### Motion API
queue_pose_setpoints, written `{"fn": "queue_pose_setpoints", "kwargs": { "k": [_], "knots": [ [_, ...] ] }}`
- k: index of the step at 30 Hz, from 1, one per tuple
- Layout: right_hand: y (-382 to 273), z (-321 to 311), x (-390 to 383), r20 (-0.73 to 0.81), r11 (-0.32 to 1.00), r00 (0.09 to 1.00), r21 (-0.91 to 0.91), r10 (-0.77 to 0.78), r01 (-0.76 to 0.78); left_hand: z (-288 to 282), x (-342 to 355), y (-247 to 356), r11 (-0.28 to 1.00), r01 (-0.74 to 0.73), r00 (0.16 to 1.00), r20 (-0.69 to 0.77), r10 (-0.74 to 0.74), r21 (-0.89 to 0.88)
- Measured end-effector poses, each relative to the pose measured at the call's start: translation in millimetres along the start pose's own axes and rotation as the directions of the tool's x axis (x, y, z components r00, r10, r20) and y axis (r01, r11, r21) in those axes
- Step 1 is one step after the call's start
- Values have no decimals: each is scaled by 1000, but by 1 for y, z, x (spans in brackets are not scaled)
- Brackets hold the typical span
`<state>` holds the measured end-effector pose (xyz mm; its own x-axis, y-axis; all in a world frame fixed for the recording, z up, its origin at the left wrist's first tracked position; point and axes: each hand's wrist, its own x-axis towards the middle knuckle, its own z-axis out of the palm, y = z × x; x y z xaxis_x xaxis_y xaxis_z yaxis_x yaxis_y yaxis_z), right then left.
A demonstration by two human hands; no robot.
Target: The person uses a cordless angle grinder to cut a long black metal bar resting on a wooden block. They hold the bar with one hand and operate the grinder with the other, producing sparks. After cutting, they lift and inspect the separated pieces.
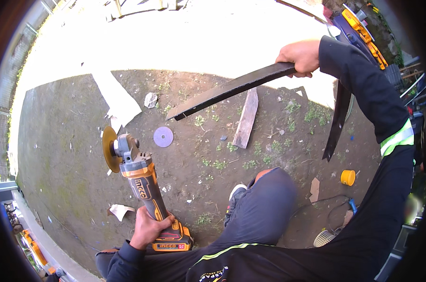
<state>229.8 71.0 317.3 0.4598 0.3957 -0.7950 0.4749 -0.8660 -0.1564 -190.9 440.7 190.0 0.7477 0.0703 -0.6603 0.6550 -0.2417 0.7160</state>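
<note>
My left hand [149, 227] is wrapped round the rear grip of a cordless angle grinder [145, 188], just above its battery. The grinder's head points away from me, with a yellowish disc [110, 149] on its left side. Out to the right, my right hand [303, 57] grips one end of a dark metal bar [236, 89]. That bar slants down to the left, and its free end is apart from the grinder. Below it, a purple cutting disc [163, 137] with a centre hole lies flat on the dirt.
A wooden board [247, 120] lies on the ground beneath the bar. Another dark metal piece [338, 123] is below my right forearm. White sheet material [116, 99] and a stone [150, 100] lie ahead. A yellow cup-like object [348, 177] and a cable [329, 211] are at right.
</note>
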Motion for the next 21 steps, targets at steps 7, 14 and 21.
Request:
{"fn": "queue_pose_setpoints", "kwargs": {
  "k": [7,14,21],
  "knots": [
    [18,88,117,230,989,971,110,73,-101,0,-3,-4,999,35,999,-34,-35,-11],
    [83,139,247,192,971,980,241,-50,3,9,2,-7,987,129,991,-34,-133,-101],
    [131,197,300,-401,958,899,-278,-176,64,15,5,-1,968,223,974,-23,-227,-112]
  ]
}}
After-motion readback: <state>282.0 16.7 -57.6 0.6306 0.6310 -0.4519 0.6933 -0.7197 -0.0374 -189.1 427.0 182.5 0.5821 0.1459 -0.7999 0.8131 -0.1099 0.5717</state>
